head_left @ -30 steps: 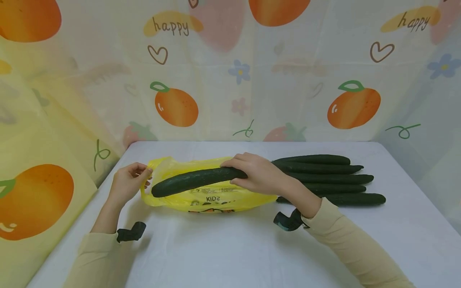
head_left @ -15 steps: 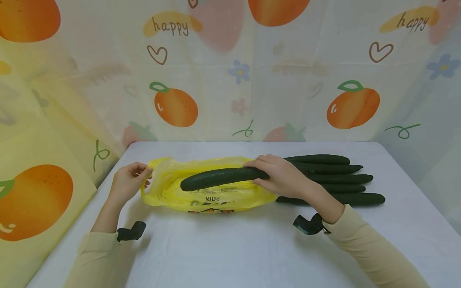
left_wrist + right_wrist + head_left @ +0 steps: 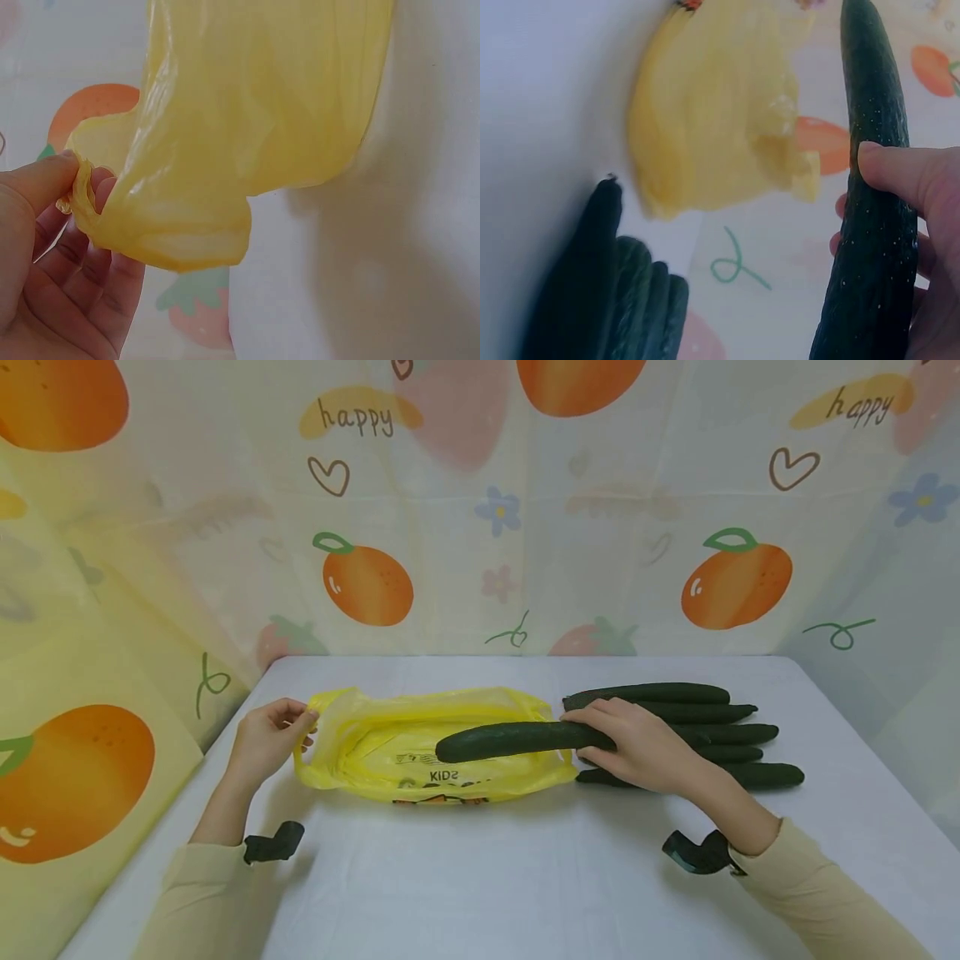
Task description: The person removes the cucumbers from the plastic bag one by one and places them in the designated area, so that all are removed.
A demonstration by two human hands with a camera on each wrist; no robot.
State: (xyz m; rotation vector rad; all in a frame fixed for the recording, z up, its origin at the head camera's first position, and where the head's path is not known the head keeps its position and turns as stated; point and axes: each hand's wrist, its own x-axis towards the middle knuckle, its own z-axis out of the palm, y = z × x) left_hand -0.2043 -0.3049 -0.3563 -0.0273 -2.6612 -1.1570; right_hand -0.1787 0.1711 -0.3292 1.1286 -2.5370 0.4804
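My right hand grips a long dark green cucumber near its right part, thumb on one side and fingers round the other. The cucumber is held roughly level above the right half of a yellow plastic bag. The bag lies on the table with its mouth spread upward and printed lettering on its front. At the bag's left end my left hand pinches a handle between thumb and fingers; the left wrist view shows the bunched plastic handle there. In the right wrist view the held cucumber is apart from the bag.
Several more cucumbers lie side by side at the right of the table, partly behind my right hand and close to the bag's right end. A white cloth covers the table. A printed curtain hangs along the back and sides.
My right hand has moved to the right with the cucumber, from over the bag's left end to over its right half. My left hand stays at the bag handle.
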